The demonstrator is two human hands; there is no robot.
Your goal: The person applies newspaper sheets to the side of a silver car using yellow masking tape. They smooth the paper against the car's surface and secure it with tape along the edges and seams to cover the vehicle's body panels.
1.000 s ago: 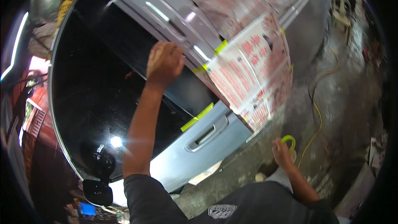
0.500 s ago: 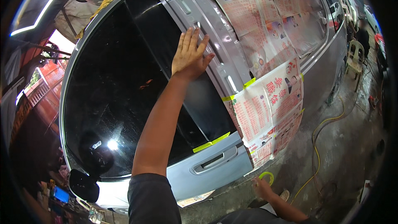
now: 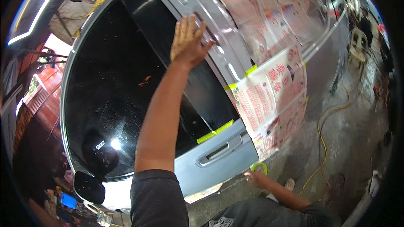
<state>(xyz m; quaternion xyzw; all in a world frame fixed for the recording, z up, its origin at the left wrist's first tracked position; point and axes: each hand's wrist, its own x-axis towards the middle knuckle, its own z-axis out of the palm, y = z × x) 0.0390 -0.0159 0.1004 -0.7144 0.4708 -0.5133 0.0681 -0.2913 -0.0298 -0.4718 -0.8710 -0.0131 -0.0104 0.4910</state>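
1. A person's left hand (image 3: 188,44) stretches up over the side of a silver car (image 3: 198,170), fingers spread wide and gripping nothing, where dark side window (image 3: 113,67) meets grey door frame (image 3: 222,31); whether the palm presses down cannot be told.
2. The right hand (image 3: 257,179), low beside the door, curls its fingers partway at a ring of green tape (image 3: 265,168), apparently carried there to stay within reach.
3. Newspaper (image 3: 273,94) hangs just behind the door handle (image 3: 221,150), its edges fixed with yellow-green tape strips (image 3: 251,70), seemingly to shield the bodywork beneath.
4. Another strip (image 3: 214,131) follows the window's lower edge, perhaps guarding the line between glass and paint.
5. The car's door shows pale and smooth, its glass black and smudged, mirroring a bright lamp; the red-printed paper is creased.
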